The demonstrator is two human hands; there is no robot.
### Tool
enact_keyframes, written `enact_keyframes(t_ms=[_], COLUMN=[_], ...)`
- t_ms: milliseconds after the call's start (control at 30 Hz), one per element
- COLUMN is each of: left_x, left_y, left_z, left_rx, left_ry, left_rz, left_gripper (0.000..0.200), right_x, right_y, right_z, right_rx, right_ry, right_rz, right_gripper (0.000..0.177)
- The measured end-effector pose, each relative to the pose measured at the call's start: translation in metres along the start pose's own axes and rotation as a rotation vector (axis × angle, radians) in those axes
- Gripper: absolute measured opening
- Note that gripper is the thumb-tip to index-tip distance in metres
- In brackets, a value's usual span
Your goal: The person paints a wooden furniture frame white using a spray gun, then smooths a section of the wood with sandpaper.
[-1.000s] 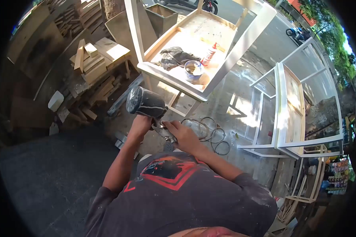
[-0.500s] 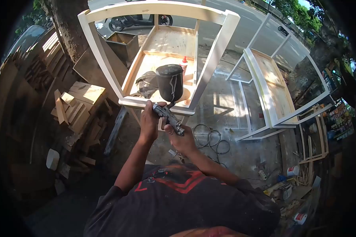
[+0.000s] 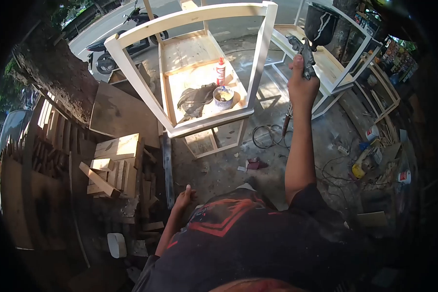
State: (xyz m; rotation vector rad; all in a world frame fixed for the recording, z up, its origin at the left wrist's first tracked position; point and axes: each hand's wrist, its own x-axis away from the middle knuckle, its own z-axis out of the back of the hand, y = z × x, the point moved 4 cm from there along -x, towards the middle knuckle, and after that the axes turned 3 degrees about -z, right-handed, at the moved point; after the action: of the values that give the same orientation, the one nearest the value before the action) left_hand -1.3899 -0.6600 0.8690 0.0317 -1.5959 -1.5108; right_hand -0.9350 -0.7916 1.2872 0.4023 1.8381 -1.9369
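My right hand is raised at the upper right, wrapped round the metal spray gun. The gun's dark cup sits on top, with a pale drip on its side. Low near my body, my left hand holds nothing, its fingers partly apart. Ahead stands a pale wooden frame; its tray holds a dark cloth, a red bottle and a small tub of pale stuff.
A second white frame stands at the right. Wood offcuts are stacked at the left. A coiled hose lies on the floor. Behind are a tree trunk and a motorbike.
My left hand has come off the spray gun and dropped down to the left. My right hand has carried the gun up and to the right. The view has turned, uncovering the tub.
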Motion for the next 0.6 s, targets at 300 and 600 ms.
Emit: enact_keyframes(t_ms=[300, 600], left_x=[0.167, 0.119], left_y=[-0.343, -0.378], left_z=[0.124, 0.079], left_rx=[-0.02, 0.587], left_ry=[0.292, 0.344], left_rz=[0.589, 0.441], left_gripper=[0.082, 0.074], right_x=[0.091, 0.178], right_y=[-0.056, -0.111], right_z=[-0.054, -0.121], right_rx=[-0.071, -0.244], right_ry=[-0.163, -0.481], right_rz=[-0.108, 0.017], right_gripper=[0.048, 0.041])
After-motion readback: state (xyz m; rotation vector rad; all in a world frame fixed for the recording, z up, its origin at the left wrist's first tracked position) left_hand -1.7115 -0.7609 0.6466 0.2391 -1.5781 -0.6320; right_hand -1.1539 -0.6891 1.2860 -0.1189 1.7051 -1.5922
